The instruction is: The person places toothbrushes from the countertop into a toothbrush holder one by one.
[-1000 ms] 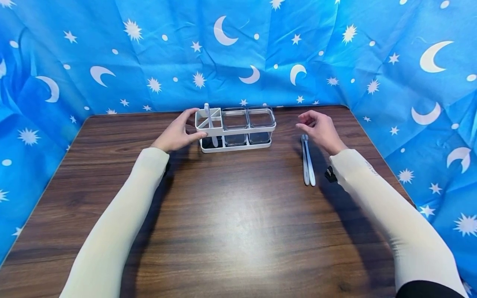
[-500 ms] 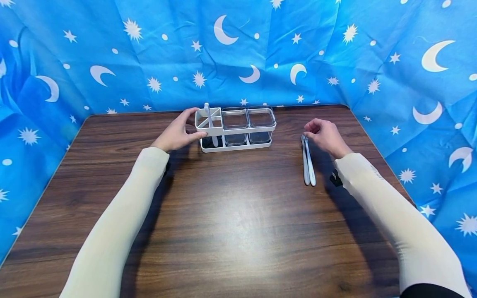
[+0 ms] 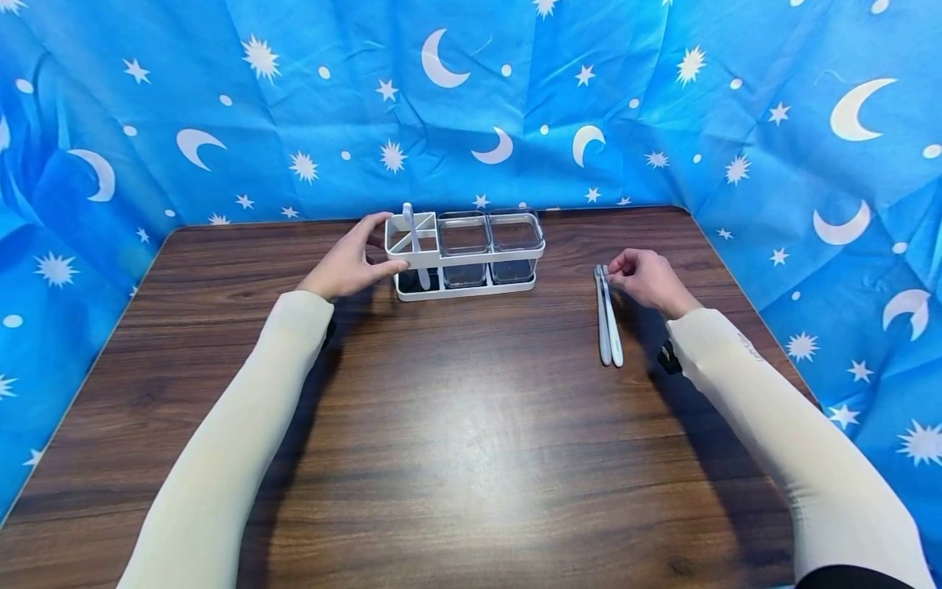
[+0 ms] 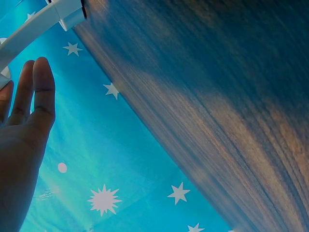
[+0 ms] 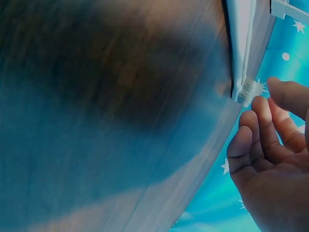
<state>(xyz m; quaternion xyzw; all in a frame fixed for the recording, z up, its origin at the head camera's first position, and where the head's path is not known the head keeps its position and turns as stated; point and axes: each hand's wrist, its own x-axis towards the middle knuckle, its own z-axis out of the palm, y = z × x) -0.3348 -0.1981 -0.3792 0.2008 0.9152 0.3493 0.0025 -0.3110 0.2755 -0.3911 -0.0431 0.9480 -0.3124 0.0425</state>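
At the back of the table stands a white toothbrush holder. My left hand grips its left end, thumb at the front and fingers behind. One toothbrush stands tilted in the holder's divided left compartment. On the table to the right, two pale toothbrushes lie side by side, heads toward the back. My right hand is at their heads, fingertips right beside the nearer one. In the right wrist view, a toothbrush head with bristles shows just off the thumb and bent fingers, which have a gap between them.
Two clear cups sit in the holder's middle and right slots. Behind the wooden table hangs a blue curtain with moons and stars, close to the back edge.
My right hand has come down and toward me, from above and behind the toothbrush heads to right beside them. The left hand and the holder have stayed put.
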